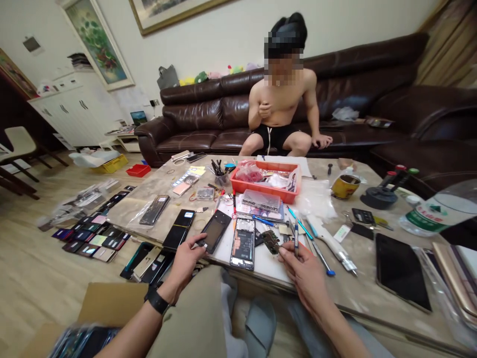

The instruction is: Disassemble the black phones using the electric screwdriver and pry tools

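My left hand (188, 256) grips the near-left edge of a black phone (216, 233) with a brownish-grey panel, tilted at the table's edge. Between my right thumb and fingers, my right hand (303, 263) pinches a small green phone circuit board (270, 242). A pair of tweezers (296, 238) also sits in that hand, pointing up. Between the hands lies an opened phone (243, 243), its black battery showing, on a white mat (261, 260). Another dark phone (179, 228) with a yellow band around it lies left of my left hand.
A red tray (265, 193) of parts stands at the back. Screwdrivers (323, 257), a white pen-like tool (337, 248), a tablet (402, 268) and a large bottle (439, 214) are on the right. Many phones (93, 237) cover the floor at left. A person (283, 99) sits opposite.
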Motion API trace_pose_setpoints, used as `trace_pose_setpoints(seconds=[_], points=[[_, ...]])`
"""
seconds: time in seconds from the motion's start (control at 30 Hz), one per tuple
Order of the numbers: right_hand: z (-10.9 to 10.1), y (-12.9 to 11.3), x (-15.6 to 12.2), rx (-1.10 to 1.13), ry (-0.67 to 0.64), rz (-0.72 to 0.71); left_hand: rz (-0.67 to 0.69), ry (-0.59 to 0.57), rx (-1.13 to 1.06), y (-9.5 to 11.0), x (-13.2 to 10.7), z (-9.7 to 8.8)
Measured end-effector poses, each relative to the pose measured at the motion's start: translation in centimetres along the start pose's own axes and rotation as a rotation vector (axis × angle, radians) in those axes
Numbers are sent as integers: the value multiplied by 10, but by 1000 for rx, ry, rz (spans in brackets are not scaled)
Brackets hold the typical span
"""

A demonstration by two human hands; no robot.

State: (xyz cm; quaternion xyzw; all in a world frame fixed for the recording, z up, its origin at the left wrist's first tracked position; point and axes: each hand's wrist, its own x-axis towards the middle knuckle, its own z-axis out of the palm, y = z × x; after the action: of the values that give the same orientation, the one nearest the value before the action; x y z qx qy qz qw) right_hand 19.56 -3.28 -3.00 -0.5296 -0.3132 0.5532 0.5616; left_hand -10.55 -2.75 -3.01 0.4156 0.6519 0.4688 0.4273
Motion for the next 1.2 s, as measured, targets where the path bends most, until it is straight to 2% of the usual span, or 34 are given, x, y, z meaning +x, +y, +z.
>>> trace_pose_setpoints(seconds=[0.17,0.3,0.43,0.53,0.7,0.87,1.0,1.2], points=[[-6,-1,5,-124,42,-79,-29,-119,73,1,-6,-4],[-10,-5,9,-184,41,-100,49,-119,191,10,-8,-12],[-8,-5,6,-130,-2,-48,69,-119,225,26,-13,-15],[-4,-6,1,-37,-59,44,12,-230,180,45,-15,-3],[7,-14,-11,103,-173,181,-71,-511,-6,83,-14,39],[15,-23,-22,163,-223,235,-134,-720,-122,96,-10,71],[15,-26,-28,192,-236,250,-176,-772,-165,92,-13,78],[17,-30,-36,149,-265,179,-217,-722,-252,92,-23,72]])
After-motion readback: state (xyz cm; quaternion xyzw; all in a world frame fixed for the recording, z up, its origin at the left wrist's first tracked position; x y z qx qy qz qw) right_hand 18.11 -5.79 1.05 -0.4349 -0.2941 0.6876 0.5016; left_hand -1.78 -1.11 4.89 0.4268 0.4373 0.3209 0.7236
